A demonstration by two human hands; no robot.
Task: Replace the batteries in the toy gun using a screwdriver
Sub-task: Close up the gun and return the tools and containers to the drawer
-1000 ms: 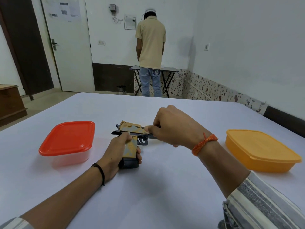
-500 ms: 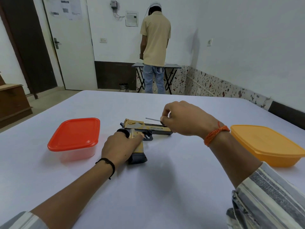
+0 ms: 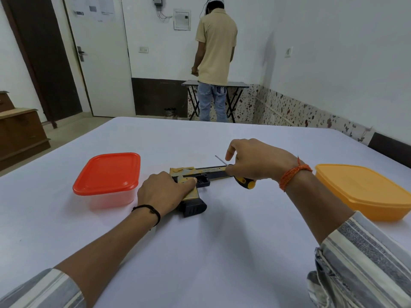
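Observation:
A gold and black toy gun [image 3: 201, 173] lies on its side in the middle of the white table [image 3: 200, 252], barrel to the right, black grip base toward me. My left hand [image 3: 164, 192] lies over the grip and holds it down, thumb on the frame near the trigger. My right hand [image 3: 255, 162] grips a screwdriver [image 3: 243, 182] with a yellow and black handle. Its thin metal shaft points up and to the left, above the barrel and clear of the gun.
A clear box with a red lid [image 3: 109, 177] stands left of the gun. An orange lidded box [image 3: 367, 193] stands at the right. Beyond the table a person [image 3: 215, 61] stands, back turned, at a small folding table [image 3: 214, 84].
My right hand has lifted the screwdriver off the gun and drawn it to the right. The gun has turned flat with the barrel pointing right. My left hand stays on the grip.

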